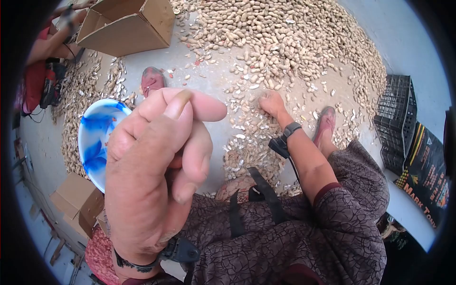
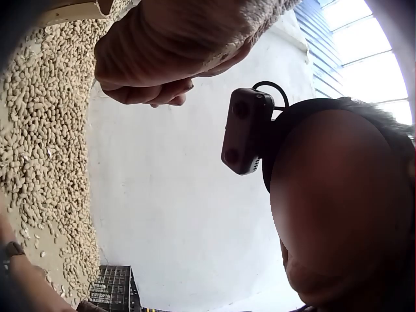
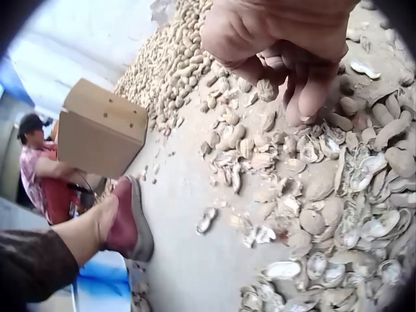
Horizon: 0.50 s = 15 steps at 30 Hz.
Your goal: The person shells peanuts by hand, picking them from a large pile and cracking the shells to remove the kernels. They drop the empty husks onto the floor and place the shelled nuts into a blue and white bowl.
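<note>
Fingers [image 3: 316, 91] on our right hand [image 1: 272, 102] pinch a peanut [image 3: 265, 90] around 1 o'clock, left hand [image 1: 147, 159] curled together, and we'd guess light, brittle, best held mid-shell.

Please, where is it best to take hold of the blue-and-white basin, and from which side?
I would grip the basin by its rim, coming from the person's left. The round edge shows bare there, while the left hand hides the other side in the head view. A downward reach with fingers inside and thumb outside would probably suit its open top.
</note>
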Available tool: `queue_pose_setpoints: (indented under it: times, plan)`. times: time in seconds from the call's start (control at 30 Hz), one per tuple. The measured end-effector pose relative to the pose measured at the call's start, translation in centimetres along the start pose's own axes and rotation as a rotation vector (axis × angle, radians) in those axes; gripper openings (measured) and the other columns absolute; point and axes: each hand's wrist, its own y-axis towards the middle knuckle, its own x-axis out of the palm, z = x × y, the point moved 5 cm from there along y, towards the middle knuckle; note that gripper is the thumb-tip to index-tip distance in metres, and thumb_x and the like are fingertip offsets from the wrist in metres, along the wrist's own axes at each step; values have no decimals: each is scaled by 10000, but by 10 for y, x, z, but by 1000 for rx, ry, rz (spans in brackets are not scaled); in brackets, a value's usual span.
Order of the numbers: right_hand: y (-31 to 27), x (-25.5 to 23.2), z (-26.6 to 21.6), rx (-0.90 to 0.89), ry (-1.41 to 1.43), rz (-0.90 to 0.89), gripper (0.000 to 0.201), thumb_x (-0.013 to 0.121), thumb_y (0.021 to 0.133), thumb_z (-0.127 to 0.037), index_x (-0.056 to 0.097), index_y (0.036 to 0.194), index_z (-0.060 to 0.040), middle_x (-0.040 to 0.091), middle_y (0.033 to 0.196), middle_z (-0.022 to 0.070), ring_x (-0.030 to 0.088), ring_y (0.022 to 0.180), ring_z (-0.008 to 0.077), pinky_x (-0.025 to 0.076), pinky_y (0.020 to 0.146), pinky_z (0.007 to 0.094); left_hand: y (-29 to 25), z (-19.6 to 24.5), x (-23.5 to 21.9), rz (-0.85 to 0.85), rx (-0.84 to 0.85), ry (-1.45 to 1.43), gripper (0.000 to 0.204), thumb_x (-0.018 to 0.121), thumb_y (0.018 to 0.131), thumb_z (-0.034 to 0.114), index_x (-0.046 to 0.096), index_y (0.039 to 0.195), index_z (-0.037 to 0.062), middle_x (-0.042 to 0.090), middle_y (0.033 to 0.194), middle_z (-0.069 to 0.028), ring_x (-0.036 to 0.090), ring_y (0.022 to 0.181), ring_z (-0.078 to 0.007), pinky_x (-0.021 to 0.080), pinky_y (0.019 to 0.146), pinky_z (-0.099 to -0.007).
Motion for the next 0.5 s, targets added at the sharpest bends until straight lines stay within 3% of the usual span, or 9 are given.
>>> queue_pose_setpoints:
  times: [0.07, 0.2, 0.27, 0.3, 0.37, 0.43, 0.5]
  plan:
    - [-6, 12, 16, 496, 1027, -324, 164, 437, 722, -61, 560, 828, -34, 603, 757, 125, 614, 661, 220, 479, 585, 335, -2, 2, 1, 0, -1, -6, 211, 420, 890, 150, 479, 921, -50, 419, 518, 3, 289, 334, -15, 236, 316, -139]
    - [1, 17, 4, 295, 1020, -352, 203, 404, 730, -38, 547, 874, -36, 586, 726, 87, 612, 644, 172, 477, 535, 314, -4, 4, 2, -11, 8, -9, 212, 412, 893, 152, 476, 922, -48, 415, 515, 2, 288, 332, -15, 232, 310, -142]
    - [12, 19, -18, -87, 458, -136, 183, 465, 761, -113, 537, 923, -67, 589, 755, 186, 587, 805, 309, 456, 718, 382, -4, 5, 1, -8, 15, -21, 210, 407, 894, 150, 477, 920, -47, 413, 513, 1, 286, 330, -16, 230, 307, -143]
    - [11, 22, -27, -90, 459, -136, 183, 465, 761, -113, 537, 923, -67, 589, 755, 186, 587, 805, 309, 456, 718, 382, -4, 6, 1, -4, 19, -35, 209, 403, 895, 148, 477, 917, -46, 412, 511, 1, 284, 328, -17, 228, 304, -144]
    - [5, 24, -49, -266, 60, -32, 194, 512, 763, -126, 514, 941, -50, 593, 789, 182, 592, 745, 304, 456, 648, 391, -3, 8, 1, 6, 25, -45, 207, 399, 896, 145, 479, 917, -45, 412, 510, 2, 282, 327, -18, 225, 304, -145]
    - [-1, 34, -58, -291, 57, -79, 197, 560, 752, -167, 512, 909, -58, 579, 827, 202, 556, 807, 351, 432, 708, 410, -7, 8, -4, 24, 23, -53, 206, 395, 896, 143, 480, 918, -44, 412, 509, 3, 280, 326, -19, 222, 303, -145]
    - [-1, 43, -50, -145, 44, -120, 201, 579, 730, -173, 508, 873, -52, 580, 820, 189, 556, 808, 337, 431, 709, 395, -7, 7, -5, -9, 21, -60, 203, 391, 897, 140, 482, 919, -40, 411, 508, 6, 277, 327, -20, 217, 307, -146]
